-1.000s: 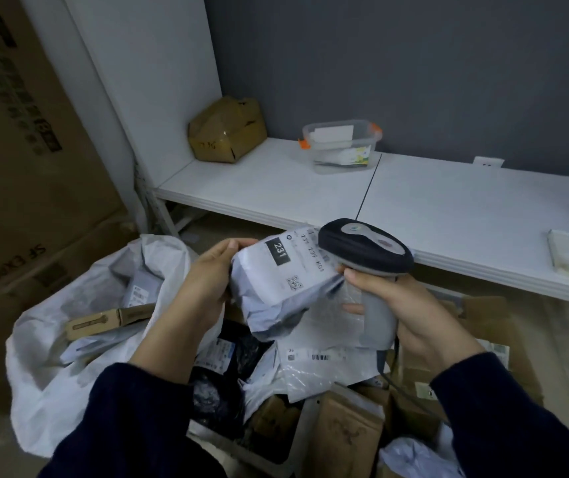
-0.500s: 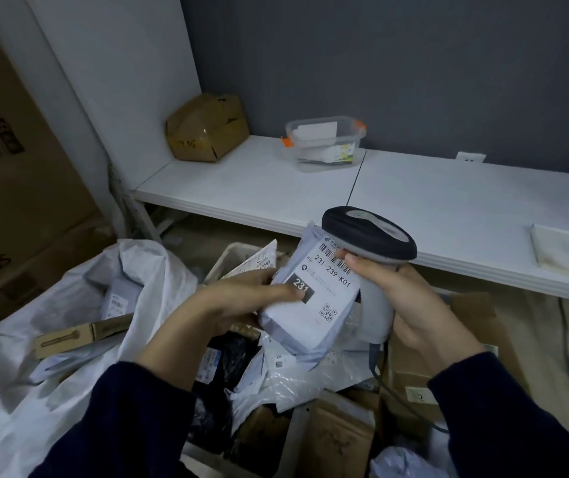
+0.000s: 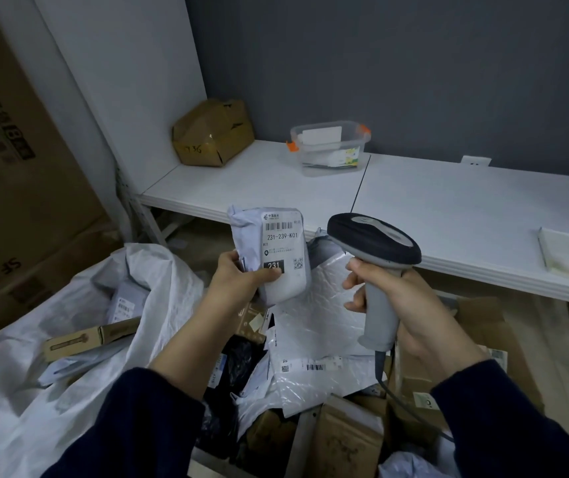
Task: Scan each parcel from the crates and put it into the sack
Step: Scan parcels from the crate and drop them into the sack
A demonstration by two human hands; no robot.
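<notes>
Holding, left hand (image 3: 238,274): one pale parcel (image 3: 277,250), upright at centre frame, label toward the camera, printed 231-239-K01; thumb on the label's lower edge, fingers curled behind. Right hand (image 3: 414,305): fingers wrapped round the grip of a grey scanner (image 3: 376,243), dark head aimed upper left, just right of the parcel and not touching it. Sack (image 3: 69,391): white, open, lower left, with a long carton (image 3: 86,338) inside. Pile (image 3: 314,326) of mailers and cartons: lower centre, beneath both hands. Shelf (image 3: 448,208): white, across mid frame, bearing a brown box (image 3: 212,132) and a clear tub (image 3: 331,148).
</notes>
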